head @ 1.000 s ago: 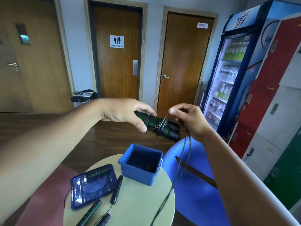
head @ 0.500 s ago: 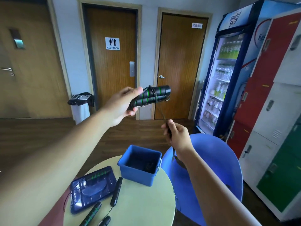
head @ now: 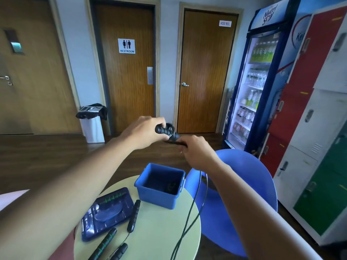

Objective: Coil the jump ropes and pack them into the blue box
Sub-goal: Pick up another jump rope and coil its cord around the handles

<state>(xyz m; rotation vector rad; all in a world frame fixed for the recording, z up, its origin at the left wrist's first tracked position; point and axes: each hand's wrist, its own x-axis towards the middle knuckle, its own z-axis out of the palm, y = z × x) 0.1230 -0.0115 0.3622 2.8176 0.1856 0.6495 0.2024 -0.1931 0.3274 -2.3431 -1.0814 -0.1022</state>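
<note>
**Ribbed handles gripped above the open box**

At the near edge of the round, pale-green table (head: 159, 235) lie three loose handles (head: 133, 215). They are slim black cylinders, and one is ringed with green bands. Beside them a dark-blue translucent plastic lid (head: 107, 211) lies flat. Farther back on the table stands the blue box (head: 154, 194), square, smooth-walled and open. Something dark sits at its bottom, too dim to name.

A thin dark cord (head: 183, 234) hangs in two strands past the table's right edge. Above the box the left hand (head: 144, 134) grips a pair of black ribbed jump rope handles (head: 165, 130) with cord looped around them. The right hand (head: 197, 152) meets their end, its fingers curled round the cord.

Behind sits a glossy blue chair (head: 244, 184) on a dark wood floor (head: 37, 156). Farther back are two wood-veneer doors, one with a restroom sign (head: 126, 45). A lit drinks fridge (head: 259, 81) and metal lockers (head: 319, 109) stand to the right.
</note>
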